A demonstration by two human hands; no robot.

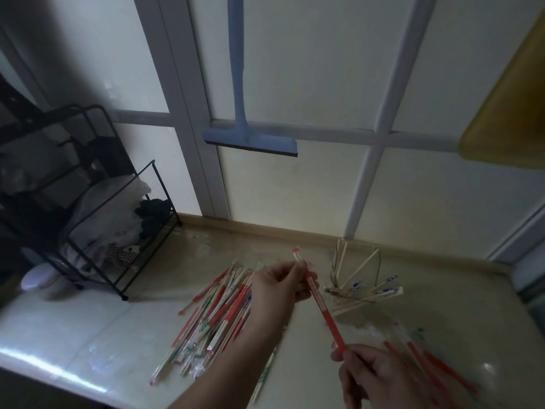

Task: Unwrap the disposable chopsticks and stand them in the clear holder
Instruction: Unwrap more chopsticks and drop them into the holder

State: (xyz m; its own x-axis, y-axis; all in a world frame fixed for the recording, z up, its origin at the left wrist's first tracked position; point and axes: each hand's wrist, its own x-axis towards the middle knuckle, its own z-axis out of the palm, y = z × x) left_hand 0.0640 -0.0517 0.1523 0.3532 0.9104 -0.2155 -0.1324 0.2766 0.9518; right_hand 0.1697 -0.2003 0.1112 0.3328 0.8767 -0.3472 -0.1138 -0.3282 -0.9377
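Clutter rings the work spot on the pale countertop (88, 329). At far left stands a black wire rack (97, 208) stuffed with crumpled plastic bags, and a small white rounded object (37, 279) sits near its foot. A blue squeegee (250, 140) hangs against the frosted window panes behind, and a yellow board (507, 113) leans in at far right.

A loose pile of wrapped chopsticks (215, 314) in red and clear sleeves lies left of centre, partly covered by the left forearm. Right of centre, the clear holder (358, 278) carries bare chopsticks (362, 290) fanned out at slants, some tipped nearly flat to the right. Empty red wrappers (427, 358) are scattered near right, blurred.

Between pile and holder, one wrapped pair (320, 302) is held up off the counter at a slant. The left hand (283, 283) pinches it near its far end, fingers curled round it. The right hand (380, 376) grips the near, red end between thumb and fingers, knuckles toward the camera.
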